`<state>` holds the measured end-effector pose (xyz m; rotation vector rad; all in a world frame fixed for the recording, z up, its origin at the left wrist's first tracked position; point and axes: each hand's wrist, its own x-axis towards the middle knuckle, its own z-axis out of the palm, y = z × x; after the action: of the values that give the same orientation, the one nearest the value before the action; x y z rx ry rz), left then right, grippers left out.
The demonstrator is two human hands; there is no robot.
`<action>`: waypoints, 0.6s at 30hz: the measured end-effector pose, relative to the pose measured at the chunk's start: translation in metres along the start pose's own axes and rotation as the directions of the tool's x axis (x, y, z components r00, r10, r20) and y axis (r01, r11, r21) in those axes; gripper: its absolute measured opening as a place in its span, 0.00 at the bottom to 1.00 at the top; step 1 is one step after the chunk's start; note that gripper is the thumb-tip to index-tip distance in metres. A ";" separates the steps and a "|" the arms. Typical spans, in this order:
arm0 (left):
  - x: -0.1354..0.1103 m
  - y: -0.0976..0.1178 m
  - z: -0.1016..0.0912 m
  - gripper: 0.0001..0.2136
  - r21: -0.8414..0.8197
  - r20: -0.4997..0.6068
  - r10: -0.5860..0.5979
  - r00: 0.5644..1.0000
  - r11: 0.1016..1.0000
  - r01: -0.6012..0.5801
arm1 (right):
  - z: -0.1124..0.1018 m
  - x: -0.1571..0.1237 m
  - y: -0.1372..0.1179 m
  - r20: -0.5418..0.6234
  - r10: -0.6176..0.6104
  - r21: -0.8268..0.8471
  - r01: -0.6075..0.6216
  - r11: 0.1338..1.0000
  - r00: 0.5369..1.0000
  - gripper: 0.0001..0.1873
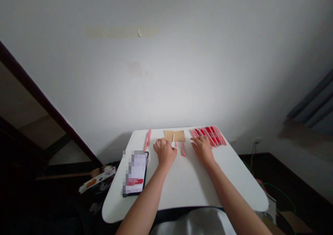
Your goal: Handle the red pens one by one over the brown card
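Note:
My left hand (165, 152) is over the middle of the white table, fingers curled. A thin white stick (173, 140) rises between its thumb and fingers; the fingertips are partly hidden. Just behind lies a piece of brown paper (179, 135). A pink pen-like piece (183, 149) rests between my two hands, its far end at the paper. My right hand (203, 150) has its fingers apart, beside the left edge of a row of several pink and red pens (214, 137); nothing shows in it.
A phone (136, 176) with a lit, partly blurred screen lies at the table's left. Pink pens (148, 139) lie at the back left. The white table (184, 190) stands against a wall (182, 72). A green cable (283, 193) runs along the floor at right.

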<state>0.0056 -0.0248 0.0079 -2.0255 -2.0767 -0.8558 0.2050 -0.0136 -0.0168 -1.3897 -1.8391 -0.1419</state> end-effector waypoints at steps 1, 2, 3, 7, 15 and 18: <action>0.000 0.000 0.000 0.06 0.007 0.005 0.004 1.000 1.000 -0.004 | 0.000 0.000 0.000 0.001 0.000 -0.001 0.000 1.000 1.000 0.14; 0.000 0.000 0.001 0.06 0.012 0.008 0.005 1.000 1.000 -0.005 | 0.001 0.000 0.001 0.002 0.000 -0.003 0.000 1.000 1.000 0.14; 0.000 0.000 0.001 0.06 0.018 0.010 0.006 1.000 1.000 -0.007 | 0.001 0.000 0.001 0.004 -0.001 -0.005 0.001 1.000 1.000 0.14; 0.000 -0.001 0.003 0.06 0.025 0.023 -0.002 1.000 1.000 0.002 | 0.001 0.000 0.001 0.006 -0.004 -0.015 0.004 1.000 1.000 0.14; 0.000 -0.001 0.001 0.08 0.051 0.065 -0.016 0.998 0.999 0.013 | 0.000 0.000 0.000 0.006 -0.010 -0.030 0.010 0.999 1.000 0.13; 0.001 0.000 0.000 0.09 0.063 0.078 -0.024 0.997 0.998 0.020 | 0.001 -0.001 0.000 0.017 -0.006 -0.037 0.007 0.999 1.000 0.13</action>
<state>0.0053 -0.0241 0.0077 -2.0395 -2.1419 -0.7168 0.2045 -0.0134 -0.0181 -1.4146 -1.8635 -0.1682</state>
